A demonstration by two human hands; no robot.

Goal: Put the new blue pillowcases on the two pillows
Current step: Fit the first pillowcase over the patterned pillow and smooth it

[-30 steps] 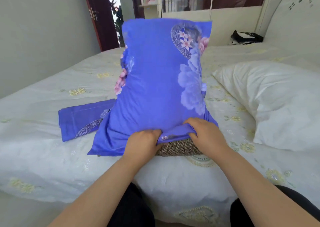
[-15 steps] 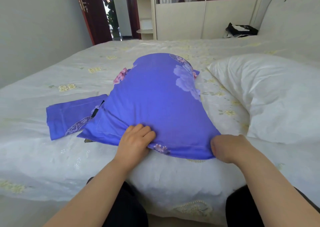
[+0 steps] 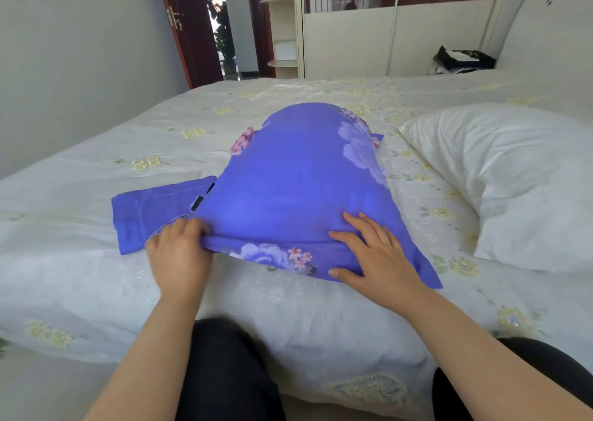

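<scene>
Flattened now, pillow (image 3: 298, 193) under both hands (image 3: 183, 254), seemingly closed.

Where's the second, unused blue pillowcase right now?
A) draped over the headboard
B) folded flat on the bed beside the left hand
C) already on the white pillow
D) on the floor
B: the folded blue pillowcase lies flat on the bed, partly under the covered pillow, next to the left hand; the white pillow is bare.

Cased blue floral pillow (image 3: 298, 193) lies on the bed; folded blue pillowcase (image 3: 154, 215) left, bare white pillow (image 3: 507, 183) right.
</scene>
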